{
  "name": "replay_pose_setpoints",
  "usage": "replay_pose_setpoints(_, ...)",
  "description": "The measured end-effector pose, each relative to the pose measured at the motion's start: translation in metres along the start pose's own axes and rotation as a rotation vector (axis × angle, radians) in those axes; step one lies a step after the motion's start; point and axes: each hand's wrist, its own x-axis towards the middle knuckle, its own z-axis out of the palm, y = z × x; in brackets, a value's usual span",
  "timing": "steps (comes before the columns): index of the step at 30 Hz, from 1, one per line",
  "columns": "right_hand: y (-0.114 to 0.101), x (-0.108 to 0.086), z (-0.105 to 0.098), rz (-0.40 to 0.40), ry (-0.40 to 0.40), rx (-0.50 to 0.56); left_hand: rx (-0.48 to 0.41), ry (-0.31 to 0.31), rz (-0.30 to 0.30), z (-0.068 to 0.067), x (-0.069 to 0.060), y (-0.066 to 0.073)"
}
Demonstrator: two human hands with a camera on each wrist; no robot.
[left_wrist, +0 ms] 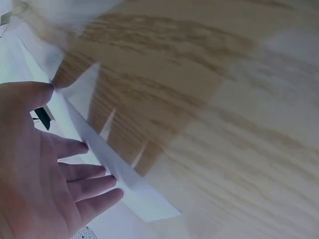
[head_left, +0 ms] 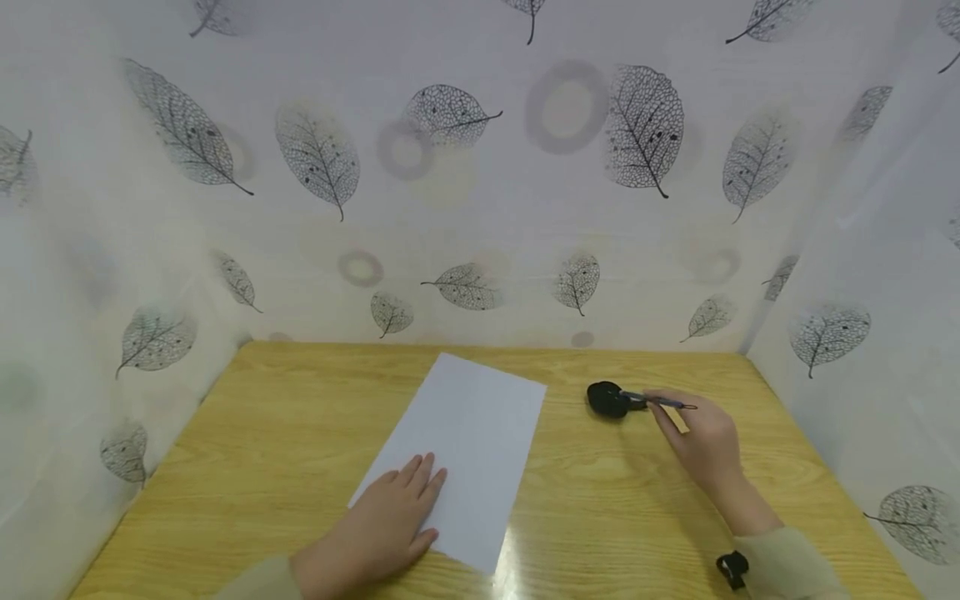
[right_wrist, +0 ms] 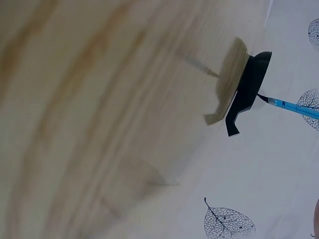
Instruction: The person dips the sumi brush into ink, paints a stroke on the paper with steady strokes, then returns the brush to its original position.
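Note:
A white sheet of paper (head_left: 480, 433) lies slantwise on the table. My left hand (head_left: 386, 521) rests on its lower left part, palm down with the fingers spread; in the left wrist view the straight fingers (left_wrist: 89, 188) touch the paper. To the right of the sheet sits a small black dish (head_left: 604, 401) with a short handle pointing right. My right hand (head_left: 707, 435) pinches a slim paintbrush (right_wrist: 288, 105) with a blue handle. The brush's dark tip is at the dish's top edge in the right wrist view; whether it touches the inside cannot be seen.
The yellow wood-grain table (head_left: 277, 417) is glossy and reflects things. A white curtain with leaf prints (head_left: 480, 208) hangs behind it and along both sides. A black strap (head_left: 732, 570) is on my right sleeve.

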Motion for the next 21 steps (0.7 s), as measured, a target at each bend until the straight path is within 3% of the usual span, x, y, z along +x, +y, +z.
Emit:
replay_pose_setpoints(5, 0.006, -0.002, 0.002, 0.057, 0.006, 0.029, 0.031, 0.016, 0.005, 0.001, 0.005, 0.004)
replay_pose_setpoints(14, 0.012, -0.005, 0.006, 0.273, 0.005, 0.16, -0.062, 0.039, -0.004, 0.009, 0.013, 0.01)
replay_pose_setpoints(21, 0.013, -0.003, 0.006, 0.368, 0.004, 0.232, -0.095, 0.038, -0.048, 0.007, 0.024, 0.022)
